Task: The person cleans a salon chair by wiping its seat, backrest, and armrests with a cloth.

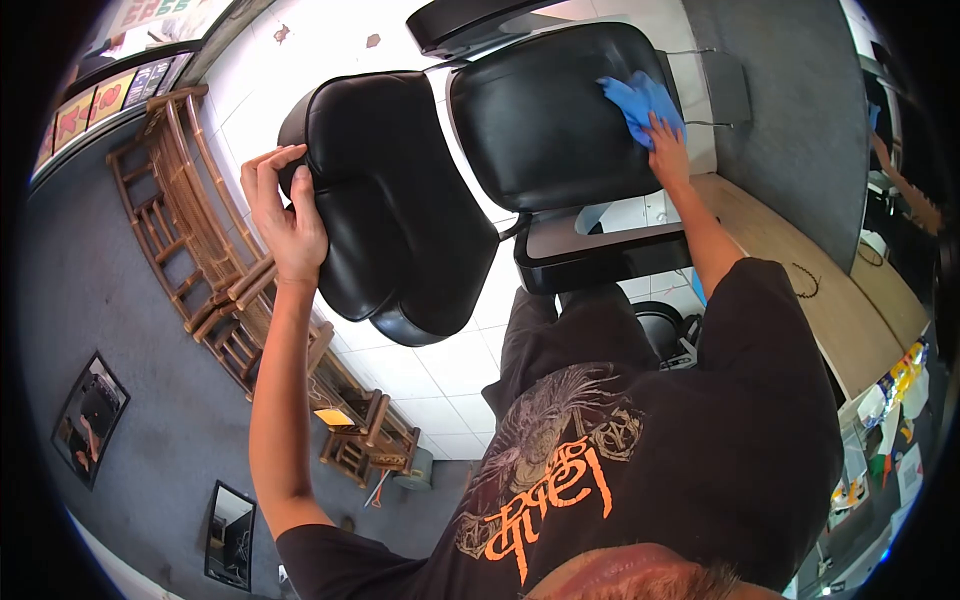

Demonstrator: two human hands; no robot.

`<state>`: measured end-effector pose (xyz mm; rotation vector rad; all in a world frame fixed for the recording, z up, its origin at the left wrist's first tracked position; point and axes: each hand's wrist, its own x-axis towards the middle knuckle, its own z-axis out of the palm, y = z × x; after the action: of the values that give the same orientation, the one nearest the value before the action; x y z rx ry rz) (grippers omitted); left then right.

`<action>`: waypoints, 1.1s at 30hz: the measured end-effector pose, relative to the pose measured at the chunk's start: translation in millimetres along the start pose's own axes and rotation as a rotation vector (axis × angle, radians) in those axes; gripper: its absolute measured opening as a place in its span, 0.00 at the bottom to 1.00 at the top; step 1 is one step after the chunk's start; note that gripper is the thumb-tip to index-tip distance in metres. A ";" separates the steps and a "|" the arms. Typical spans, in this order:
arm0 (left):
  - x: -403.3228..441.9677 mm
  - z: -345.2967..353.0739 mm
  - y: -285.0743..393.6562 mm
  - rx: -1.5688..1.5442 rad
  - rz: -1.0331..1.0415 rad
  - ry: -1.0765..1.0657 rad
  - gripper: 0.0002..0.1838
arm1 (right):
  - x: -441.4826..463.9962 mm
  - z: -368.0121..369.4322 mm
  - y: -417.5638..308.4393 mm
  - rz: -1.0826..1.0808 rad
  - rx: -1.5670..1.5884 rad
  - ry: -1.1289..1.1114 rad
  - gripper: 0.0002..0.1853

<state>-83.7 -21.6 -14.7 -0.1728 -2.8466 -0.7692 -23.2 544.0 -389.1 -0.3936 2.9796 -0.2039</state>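
Left hand (pixel 290 235): at the left of the frame, half-curled, its fingertips on the outer edge of the backrest (pixel 385 190); I am not clenching it, and nothing loose shows in it.
Right hand (pixel 670 155): upper right, my fingers grasping the cloth (pixel 645 105), bunched and pressed to the seat (pixel 555 115).
Cloth: blue, crumpled, on the seat's far right part, away from the backrest.
Seat: top centre, black and glossy, between the upper armrest (pixel 480 22) and the lower armrest (pixel 600 255).
Backrest: just left of the seat, a gap between them, black and glossy too.
How far along: I judge I am partway through handling the cloth on the seat. Both black surfaces shine, but no mark sets a finished part from an unfinished one, so I cannot tell how much is done or left.
Bench (pixel 180 210): bamboo, left of the frame, beyond my left hand.
Counter (pixel 810 280): right of the frame, beside my right arm.
Mirrors: one (pixel 91 420) at lower left, another (pixel 231 535) nearer the bottom, both dark-framed.
Floor (pixel 400 372): white tiles, showing below the backrest.
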 end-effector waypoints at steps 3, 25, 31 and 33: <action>-1.2 0.3 -1.4 -0.009 0.011 0.005 0.11 | -39.6 -19.3 -20.6 0.563 0.287 -0.279 0.24; -2.0 1.8 2.6 -0.020 0.037 0.044 0.10 | -6.7 29.9 -317.4 0.511 0.799 -0.867 0.29; -1.4 0.9 7.7 -0.023 0.042 0.053 0.09 | -0.1 -17.3 -136.9 0.967 1.361 -0.404 0.32; -2.3 1.4 8.1 -0.033 0.041 0.059 0.09 | 17.7 -31.4 -53.7 0.887 0.885 -0.245 0.41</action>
<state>-80.4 -14.1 -12.4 -0.2085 -2.7675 -0.8000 -31.4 491.5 -352.2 0.8803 2.2127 -1.1470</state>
